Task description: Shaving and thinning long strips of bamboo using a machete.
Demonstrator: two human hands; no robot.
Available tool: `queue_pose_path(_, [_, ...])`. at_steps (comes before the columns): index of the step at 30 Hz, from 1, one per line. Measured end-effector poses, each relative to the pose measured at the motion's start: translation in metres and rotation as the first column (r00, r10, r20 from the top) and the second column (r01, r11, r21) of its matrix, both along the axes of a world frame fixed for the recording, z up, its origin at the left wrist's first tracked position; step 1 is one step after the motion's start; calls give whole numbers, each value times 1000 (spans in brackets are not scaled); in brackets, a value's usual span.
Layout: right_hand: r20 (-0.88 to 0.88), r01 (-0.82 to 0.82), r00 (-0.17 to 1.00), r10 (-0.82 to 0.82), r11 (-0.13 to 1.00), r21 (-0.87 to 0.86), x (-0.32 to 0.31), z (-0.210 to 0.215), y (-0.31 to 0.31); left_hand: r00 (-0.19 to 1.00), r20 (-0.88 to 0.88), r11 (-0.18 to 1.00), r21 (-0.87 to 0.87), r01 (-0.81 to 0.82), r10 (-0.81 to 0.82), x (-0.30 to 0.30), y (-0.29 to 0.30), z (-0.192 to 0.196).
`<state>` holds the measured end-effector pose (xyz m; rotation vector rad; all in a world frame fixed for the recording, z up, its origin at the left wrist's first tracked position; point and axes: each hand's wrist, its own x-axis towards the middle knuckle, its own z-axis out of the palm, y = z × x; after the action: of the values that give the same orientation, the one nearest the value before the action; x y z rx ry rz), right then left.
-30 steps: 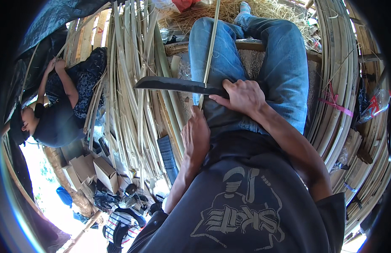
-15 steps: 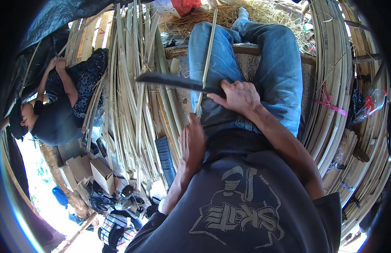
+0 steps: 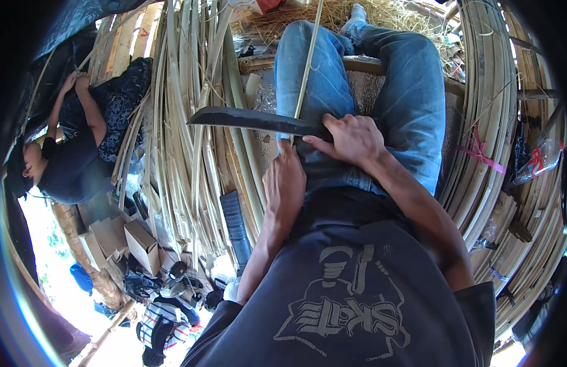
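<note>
A thin bamboo strip [image 3: 308, 58] is held upright over the lap, running from the left hand [image 3: 285, 183] up past the knees toward the straw at the top. Across it a long dark blade [image 3: 246, 119] is laid, pointing to the person's left. The handle of the blade is gripped by the right hand [image 3: 350, 137], closed fully around it, with the thumb stretched along toward the blade. The lower end of the strip is pinched in the left hand just below the blade; how tightly the fingers close cannot be told, because the back of the hand is turned to the camera.

Compared with one second ago, the blade is seen a little higher along the strip and the left hand has been brought closer under it, almost touching the right hand. It is judged that the cutting edge is being worked into the strip, so the splitting or shaving is in progress and not finished.

Around the legs in blue jeans [image 3: 412, 92], many long bamboo slats [image 3: 191, 140] are piled on the left, and bent strips [image 3: 491, 110] are stacked on the right. Another person [image 3: 81, 147] lies well apart on the left side. Cardboard boxes [image 3: 133, 241] are seen lower left. The blade tip is close to the piled slats, which may hinder a wide stroke.
</note>
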<state>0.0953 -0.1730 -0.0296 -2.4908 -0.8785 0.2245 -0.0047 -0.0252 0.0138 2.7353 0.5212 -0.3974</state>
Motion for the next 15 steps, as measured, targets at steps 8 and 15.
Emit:
queue_pose_path(8, [23,18,1000,-18,1000,-7,4,-1,-1,987,-142,993,-79,-93,81,-30,1,29])
queue_pose_path(15, [14,1,1000,-1,1000,-12,-3,0,-2,988,-135,991,-102,-88,74,-50,7,37])
